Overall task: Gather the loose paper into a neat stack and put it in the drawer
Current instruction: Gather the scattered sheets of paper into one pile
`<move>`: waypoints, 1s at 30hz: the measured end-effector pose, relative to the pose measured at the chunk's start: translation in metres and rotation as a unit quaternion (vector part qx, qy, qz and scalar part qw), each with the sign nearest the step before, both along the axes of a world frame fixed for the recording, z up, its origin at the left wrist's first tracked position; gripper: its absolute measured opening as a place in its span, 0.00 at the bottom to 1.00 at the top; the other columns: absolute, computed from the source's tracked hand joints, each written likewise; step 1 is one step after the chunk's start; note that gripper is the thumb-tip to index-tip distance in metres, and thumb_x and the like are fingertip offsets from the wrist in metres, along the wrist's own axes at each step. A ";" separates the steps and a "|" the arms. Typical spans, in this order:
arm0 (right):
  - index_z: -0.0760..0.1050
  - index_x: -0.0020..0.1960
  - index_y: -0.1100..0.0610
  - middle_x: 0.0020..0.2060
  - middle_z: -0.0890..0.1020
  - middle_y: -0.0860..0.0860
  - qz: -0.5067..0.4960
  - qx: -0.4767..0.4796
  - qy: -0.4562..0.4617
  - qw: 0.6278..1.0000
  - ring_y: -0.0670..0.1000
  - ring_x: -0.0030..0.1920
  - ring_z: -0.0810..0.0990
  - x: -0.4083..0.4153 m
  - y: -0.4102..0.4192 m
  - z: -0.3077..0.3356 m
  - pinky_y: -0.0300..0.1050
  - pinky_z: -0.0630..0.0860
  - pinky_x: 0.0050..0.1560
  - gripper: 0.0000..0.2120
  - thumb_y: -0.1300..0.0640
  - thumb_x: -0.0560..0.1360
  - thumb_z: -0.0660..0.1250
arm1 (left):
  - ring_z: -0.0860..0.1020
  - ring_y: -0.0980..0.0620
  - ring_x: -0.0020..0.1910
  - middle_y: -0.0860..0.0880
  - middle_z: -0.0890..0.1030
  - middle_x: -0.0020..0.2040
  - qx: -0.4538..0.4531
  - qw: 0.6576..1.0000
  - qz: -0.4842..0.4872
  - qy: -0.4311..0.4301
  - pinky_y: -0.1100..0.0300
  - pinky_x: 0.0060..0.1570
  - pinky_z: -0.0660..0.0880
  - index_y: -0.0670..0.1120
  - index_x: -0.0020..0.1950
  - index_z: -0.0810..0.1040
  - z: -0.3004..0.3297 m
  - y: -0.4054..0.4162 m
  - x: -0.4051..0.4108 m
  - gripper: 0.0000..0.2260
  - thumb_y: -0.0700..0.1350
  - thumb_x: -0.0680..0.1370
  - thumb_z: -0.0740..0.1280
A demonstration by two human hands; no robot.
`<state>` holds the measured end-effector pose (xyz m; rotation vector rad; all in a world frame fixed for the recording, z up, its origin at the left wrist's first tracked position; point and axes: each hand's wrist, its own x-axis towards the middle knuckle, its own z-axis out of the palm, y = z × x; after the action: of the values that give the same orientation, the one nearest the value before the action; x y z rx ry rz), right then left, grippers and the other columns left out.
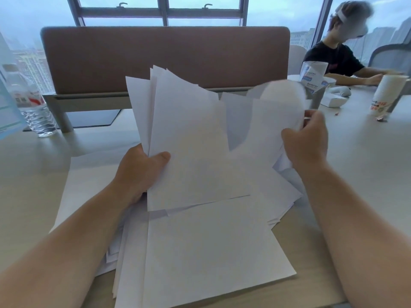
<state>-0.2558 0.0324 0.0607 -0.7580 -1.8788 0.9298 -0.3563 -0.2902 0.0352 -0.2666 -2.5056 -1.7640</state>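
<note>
Left hand [142,167] pinches a fanned, uneven bunch of blank white sheets [189,141] above the desk [33,174], right hand [309,141] grips a curling sheet [273,121], more paper [211,252] splayed flat underneath.

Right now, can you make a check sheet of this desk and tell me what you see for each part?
Surface: pale desk, mostly covered in front by paper.
Job's things: fanned sheets held up, uneven; loose sheets lying askew on the desk. No drawer seen.
Clutter: water bottle far left; paper cups stacked far right; dark pad under the divider.
Hands: left hand grips the fanned sheets' left edge; right hand pinches a curled sheet.
Cables: nothing seen.
Surroundings: brown divider, windows behind, another person seated far right.
</note>
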 end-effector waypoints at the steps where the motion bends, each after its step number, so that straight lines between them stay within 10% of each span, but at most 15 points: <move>1: 0.70 0.66 0.54 0.50 0.77 0.47 -0.014 0.022 0.023 0.999 0.52 0.51 0.78 0.002 -0.002 0.003 0.54 0.79 0.54 0.24 0.61 0.70 0.67 | 0.85 0.46 0.46 0.53 0.85 0.46 0.002 1.000 0.000 -0.002 0.49 0.50 0.82 0.52 0.49 0.81 0.000 0.000 0.000 0.03 0.49 0.78 0.74; 9: 0.70 0.67 0.63 0.49 0.77 0.49 -0.033 0.154 0.265 0.951 0.35 0.42 0.75 0.011 -0.030 0.024 0.31 0.74 0.47 0.24 0.63 0.71 0.65 | 0.85 0.47 0.45 0.53 0.86 0.46 0.020 1.000 -0.008 -0.009 0.51 0.47 0.83 0.52 0.53 0.82 -0.002 -0.001 -0.001 0.05 0.47 0.78 0.74; 15: 0.69 0.62 0.59 0.53 0.84 0.59 -0.019 -0.094 0.424 0.900 0.52 0.49 0.85 0.010 -0.015 0.037 0.54 0.83 0.52 0.22 0.63 0.68 0.65 | 0.85 0.47 0.45 0.53 0.86 0.47 0.036 0.999 0.003 -0.022 0.54 0.44 0.81 0.51 0.56 0.82 -0.001 -0.001 -0.003 0.07 0.46 0.78 0.73; 21: 0.69 0.57 0.54 0.46 0.82 0.51 -0.036 -0.309 0.431 0.847 0.49 0.35 0.80 0.000 -0.001 0.029 0.39 0.76 0.28 0.18 0.70 0.71 0.60 | 0.84 0.46 0.46 0.52 0.85 0.47 0.033 0.999 0.021 -0.021 0.50 0.48 0.82 0.51 0.52 0.81 -0.002 -0.002 -0.005 0.04 0.45 0.78 0.72; 30: 0.69 0.52 0.54 0.40 0.74 0.51 0.016 -0.473 0.362 0.803 0.51 0.34 0.75 -0.004 0.013 0.012 0.35 0.69 0.28 0.16 0.72 0.71 0.62 | 0.84 0.46 0.45 0.52 0.85 0.46 0.025 0.999 0.041 -0.021 0.54 0.44 0.81 0.49 0.54 0.83 -0.001 -0.002 -0.007 0.07 0.46 0.77 0.72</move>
<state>-0.2595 0.0451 0.0726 -0.7470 -0.6751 1.8965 -0.3629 -0.2923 0.0338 -0.1235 -2.4578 -1.8162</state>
